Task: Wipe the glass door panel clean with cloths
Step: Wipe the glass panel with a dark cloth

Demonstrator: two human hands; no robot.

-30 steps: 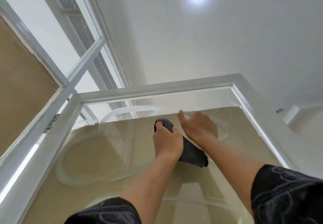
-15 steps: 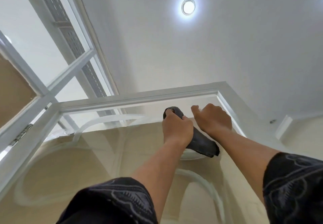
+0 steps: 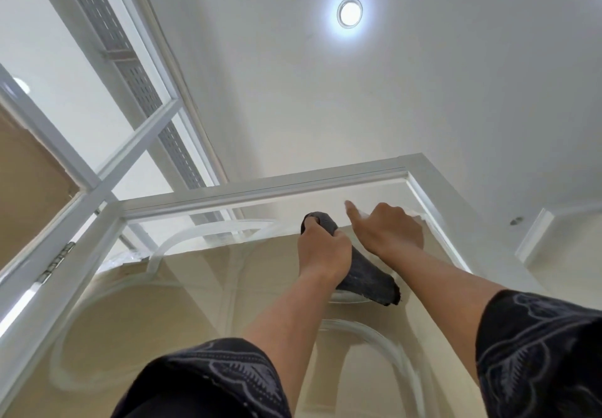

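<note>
The glass door panel in its white frame fills the lower view, seen from below. White curved smears run across the glass. My left hand grips a dark grey cloth and holds it against the glass near the top rail, the loose end hanging below the wrist. Just to its right, my right hand lies against the glass by the top right corner, fingers curled and one digit stretched out to the upper left. Whether it holds anything is hidden.
A hinge joins the door's left edge to a fixed white-framed glazed partition. The white ceiling with a round lit lamp is overhead. A wall corner with white trim stands to the right.
Both hands have moved right along the top of the panel toward its right corner, the dark cloth travelling with the left hand. The right hand now has one digit stretched out.
</note>
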